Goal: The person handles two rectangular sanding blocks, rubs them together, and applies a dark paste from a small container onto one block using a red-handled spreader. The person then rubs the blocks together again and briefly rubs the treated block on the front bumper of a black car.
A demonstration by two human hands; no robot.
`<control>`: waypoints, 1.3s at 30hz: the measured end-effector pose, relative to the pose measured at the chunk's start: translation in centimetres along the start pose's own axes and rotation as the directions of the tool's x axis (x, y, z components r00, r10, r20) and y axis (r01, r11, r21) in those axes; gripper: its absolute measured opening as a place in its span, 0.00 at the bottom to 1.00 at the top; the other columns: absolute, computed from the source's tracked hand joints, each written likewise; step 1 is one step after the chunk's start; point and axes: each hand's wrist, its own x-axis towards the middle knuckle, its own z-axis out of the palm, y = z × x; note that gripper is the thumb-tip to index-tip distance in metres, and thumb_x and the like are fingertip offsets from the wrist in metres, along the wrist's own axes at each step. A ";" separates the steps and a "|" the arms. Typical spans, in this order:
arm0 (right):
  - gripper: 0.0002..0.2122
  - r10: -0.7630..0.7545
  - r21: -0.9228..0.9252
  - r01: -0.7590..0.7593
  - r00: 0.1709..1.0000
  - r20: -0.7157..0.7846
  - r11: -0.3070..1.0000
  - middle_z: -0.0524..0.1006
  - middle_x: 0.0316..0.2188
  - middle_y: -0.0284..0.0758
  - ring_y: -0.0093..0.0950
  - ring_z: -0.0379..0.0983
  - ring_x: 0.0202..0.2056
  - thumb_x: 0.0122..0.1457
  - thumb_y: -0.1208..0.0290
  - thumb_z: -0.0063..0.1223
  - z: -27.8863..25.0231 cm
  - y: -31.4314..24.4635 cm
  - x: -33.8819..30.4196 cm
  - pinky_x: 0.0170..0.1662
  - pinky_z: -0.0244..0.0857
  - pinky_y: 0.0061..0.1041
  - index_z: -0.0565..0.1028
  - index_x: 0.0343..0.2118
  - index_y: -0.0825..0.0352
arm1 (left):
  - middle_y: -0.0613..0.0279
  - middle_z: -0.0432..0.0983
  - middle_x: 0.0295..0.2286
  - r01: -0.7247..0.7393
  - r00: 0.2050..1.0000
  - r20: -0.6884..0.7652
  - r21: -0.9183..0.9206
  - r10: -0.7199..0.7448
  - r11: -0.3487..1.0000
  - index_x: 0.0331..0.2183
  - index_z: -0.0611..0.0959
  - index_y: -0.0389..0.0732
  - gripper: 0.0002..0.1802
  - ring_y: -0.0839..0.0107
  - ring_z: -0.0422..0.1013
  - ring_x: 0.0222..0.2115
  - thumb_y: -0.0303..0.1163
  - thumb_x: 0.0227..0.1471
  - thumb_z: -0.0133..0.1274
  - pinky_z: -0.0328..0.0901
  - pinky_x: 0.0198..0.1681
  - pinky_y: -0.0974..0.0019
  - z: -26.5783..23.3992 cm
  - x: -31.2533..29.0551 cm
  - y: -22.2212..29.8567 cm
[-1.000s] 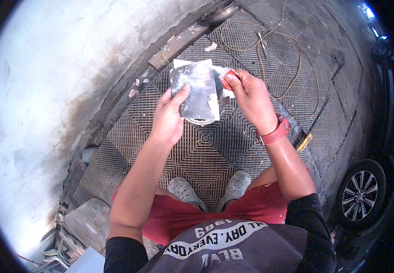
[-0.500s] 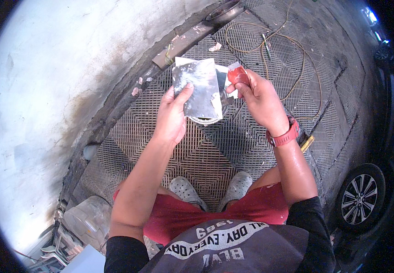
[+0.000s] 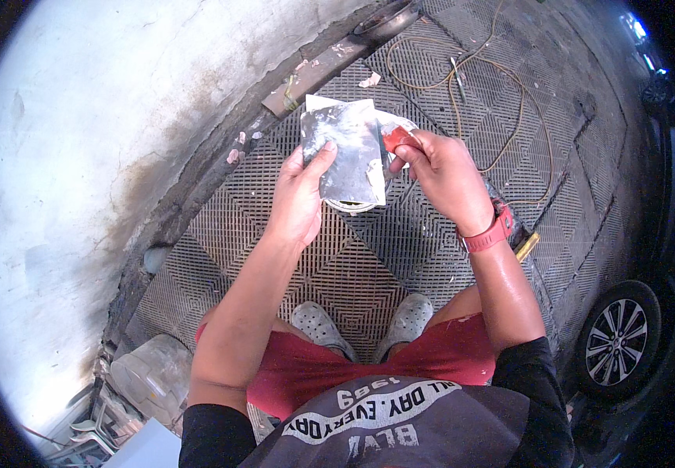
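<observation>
My left hand (image 3: 298, 195) is closed on a flat grey rectangular plate (image 3: 349, 168) smeared with white, its thumb lying over the top face. A paler sheet shows along the plate's upper and right edges. Pinched in my right hand (image 3: 453, 183) is a small red scraper (image 3: 401, 139), just right of the plate; its front end is hard to make out against the pale shape behind. Beneath the plate, a round white-rimmed can (image 3: 352, 207) shows only part of its rim, with the rest covered by the plate and my hands.
A stained white wall (image 3: 111, 132) curves along the left. A yellow-brown hose (image 3: 522, 117) loops over the grated floor mats (image 3: 275, 210), near a thin pen-like tool (image 3: 458, 76). On the right is a car wheel (image 3: 617, 343); a clear plastic container (image 3: 150, 376) stands lower left.
My right hand has turned and lowered the red scraper slightly, bringing it closer to the plate's right edge. The plate in my left hand has shifted a little to the right.
</observation>
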 end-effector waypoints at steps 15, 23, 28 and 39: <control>0.08 -0.104 -0.215 0.102 0.995 0.001 0.971 0.79 0.29 0.55 0.57 0.79 0.35 0.68 0.71 0.59 0.3 -0.4 -0.1 0.38 0.72 0.51 0.81 0.35 0.71 | 0.58 0.84 0.49 -0.082 0.995 0.069 0.140 0.072 0.987 0.59 0.79 0.35 0.19 0.71 0.82 0.47 0.30 0.72 0.55 0.78 0.52 0.63 0.4 0.2 -1.0; 0.09 -0.120 -0.244 0.124 0.992 0.031 0.962 0.80 0.31 0.55 0.57 0.79 0.37 0.69 0.69 0.57 0.2 -0.6 -0.2 0.41 0.71 0.52 0.81 0.37 0.70 | 0.57 0.84 0.49 -0.068 0.993 0.099 0.101 0.058 0.993 0.60 0.78 0.34 0.19 0.70 0.82 0.46 0.29 0.72 0.54 0.79 0.52 0.63 0.4 0.0 -0.6; 0.09 -0.117 -0.252 0.125 0.992 0.045 0.960 0.80 0.30 0.55 0.57 0.79 0.37 0.69 0.68 0.57 0.3 -0.7 -0.2 0.41 0.71 0.53 0.81 0.37 0.70 | 0.57 0.83 0.50 -0.073 0.992 0.110 0.106 0.061 0.992 0.60 0.78 0.35 0.19 0.71 0.82 0.47 0.29 0.72 0.54 0.79 0.53 0.63 0.0 0.2 -0.7; 0.09 -0.067 -0.197 0.079 0.995 0.068 0.977 0.79 0.27 0.52 0.54 0.80 0.34 0.69 0.67 0.58 0.1 -0.4 0.2 0.38 0.72 0.48 0.83 0.38 0.67 | 0.58 0.85 0.49 -0.030 0.992 0.128 0.058 0.022 0.998 0.60 0.80 0.36 0.20 0.71 0.82 0.47 0.31 0.72 0.56 0.77 0.54 0.62 -0.9 0.6 -0.8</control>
